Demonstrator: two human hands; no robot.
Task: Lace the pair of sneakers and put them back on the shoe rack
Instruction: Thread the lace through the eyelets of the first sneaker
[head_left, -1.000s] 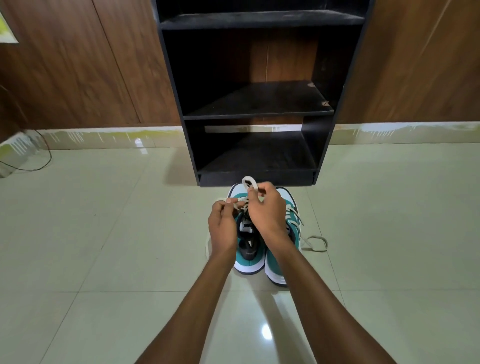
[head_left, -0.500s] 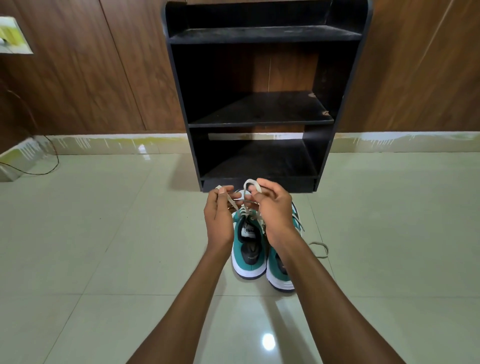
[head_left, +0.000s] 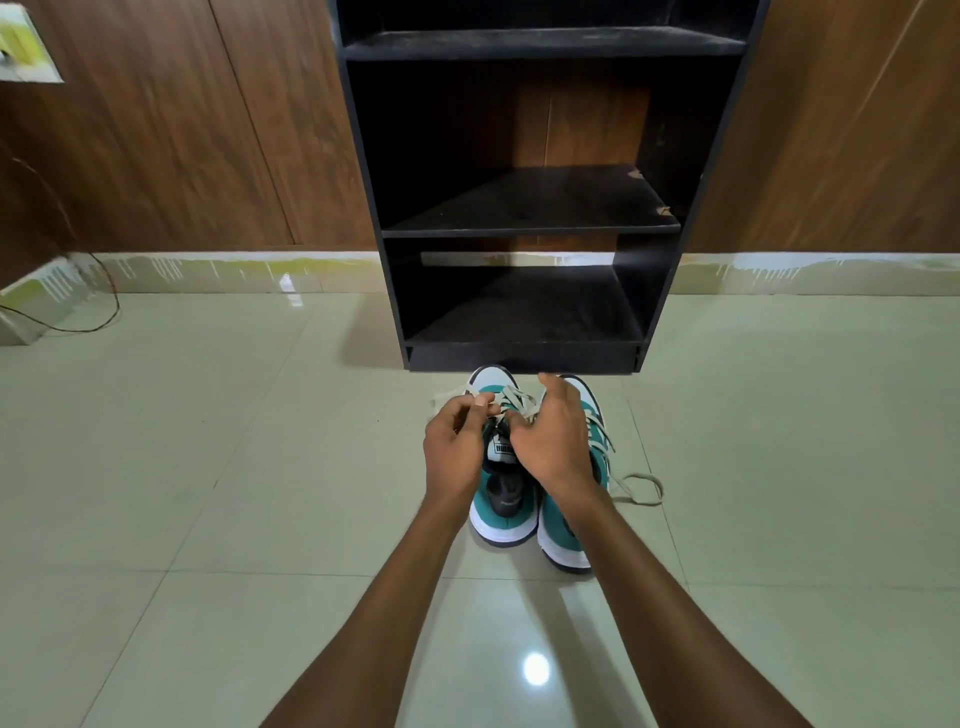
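Observation:
Two teal-and-white sneakers stand side by side on the floor, toes toward the black shoe rack (head_left: 524, 358). Over the left sneaker (head_left: 501, 512) my left hand (head_left: 457, 447) pinches its cream lace (head_left: 511, 397) between thumb and forefinger. My right hand (head_left: 553, 441) hovers over the same laces; its fingers are curled down at the lace, and whether they hold it is hidden. The right sneaker (head_left: 563, 543) lies mostly under my right wrist, with a loose lace loop (head_left: 641, 488) trailing on the tiles to its right.
The rack has three bare shelves and stands against a brown wood-panelled wall (head_left: 208, 130). A thin cable (head_left: 98, 312) curls on the floor at the far left. Glossy pale tiles (head_left: 208, 519) spread on all sides.
Both hands have lowered onto the left sneaker. The raised lace loop that my right hand held up is now down over the shoe. The camera has tilted slightly downward.

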